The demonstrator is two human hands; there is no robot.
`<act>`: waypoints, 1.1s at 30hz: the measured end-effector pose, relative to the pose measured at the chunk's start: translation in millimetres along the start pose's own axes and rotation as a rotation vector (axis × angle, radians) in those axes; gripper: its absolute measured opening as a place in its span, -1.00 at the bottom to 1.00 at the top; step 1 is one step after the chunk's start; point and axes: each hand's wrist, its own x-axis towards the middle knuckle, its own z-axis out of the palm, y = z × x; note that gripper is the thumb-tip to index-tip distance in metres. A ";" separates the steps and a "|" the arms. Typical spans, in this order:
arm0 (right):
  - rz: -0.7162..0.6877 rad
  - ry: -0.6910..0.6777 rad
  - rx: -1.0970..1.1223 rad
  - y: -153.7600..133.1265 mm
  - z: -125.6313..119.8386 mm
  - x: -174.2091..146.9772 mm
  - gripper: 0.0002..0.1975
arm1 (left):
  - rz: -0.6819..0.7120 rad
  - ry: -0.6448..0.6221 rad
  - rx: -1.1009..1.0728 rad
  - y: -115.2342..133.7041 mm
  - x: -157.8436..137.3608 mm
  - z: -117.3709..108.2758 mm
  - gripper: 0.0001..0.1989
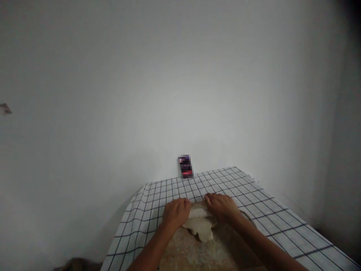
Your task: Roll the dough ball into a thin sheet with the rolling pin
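Bare forearms reach up from the bottom edge of the frame, the left one (150,250) slanting inward from lower left of centre and the right one (267,246) from the lower right. Between them, at the bottom centre, lies a brown board (191,256) with paler, mottled patches; a curved rim shows beside the right wrist. Dough (201,227) sits on its far part, just below the middle of the frame's lower half, pale and flat, with an uneven, lobed edge hanging toward the bottom of the picture. A smooth, rounded pale band (199,212) runs across the far side of the dough, from one hand to the other; whether it is a roller or a fold of the dough I cannot tell.

At its left end is the left hand (176,211), back upward, fingers close together and curled over; at its right end the right hand (222,207) is bent in the same way. What the fingers press or grip underneath is hidden.

Board and dough rest on a bench (278,222) covered in white cloth with dark grid lines, narrowing toward the centre. At its far edge a dark, pixelated upright object (185,166) stands close to the plain grey-white wall (180,82). A small pale and brown scrap (5,109) shows at the left edge.
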 end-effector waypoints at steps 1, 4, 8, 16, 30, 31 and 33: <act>-0.002 -0.012 0.000 1.3 -0.4 4.6 -0.67 | -0.003 -0.013 0.006 -0.7 3.8 -2.9 -0.59; 0.003 -0.035 0.002 2.7 -2.6 14.7 -0.65 | -0.009 -0.016 0.003 -3.2 10.8 -8.4 -0.63; 0.007 -0.029 0.011 -0.2 -4.5 12.0 -0.63 | -0.006 -0.012 -0.014 -2.5 7.2 -12.7 -0.67; -0.054 0.031 0.049 -13.8 -13.2 -30.5 -0.59 | -0.026 0.029 -0.083 14.0 -24.7 -18.7 -0.55; -0.087 0.000 -0.008 -13.7 -12.0 -24.6 -0.70 | -0.070 0.099 -0.185 22.5 -31.5 -23.3 -0.55; -0.075 -0.014 -0.012 -11.3 -10.3 -17.7 -0.71 | -0.071 0.074 -0.166 20.8 -27.3 -23.9 -0.55; -0.052 -0.033 -0.002 -7.4 -7.7 -4.9 -0.71 | -0.071 0.017 -0.117 16.5 -18.5 -25.0 -0.57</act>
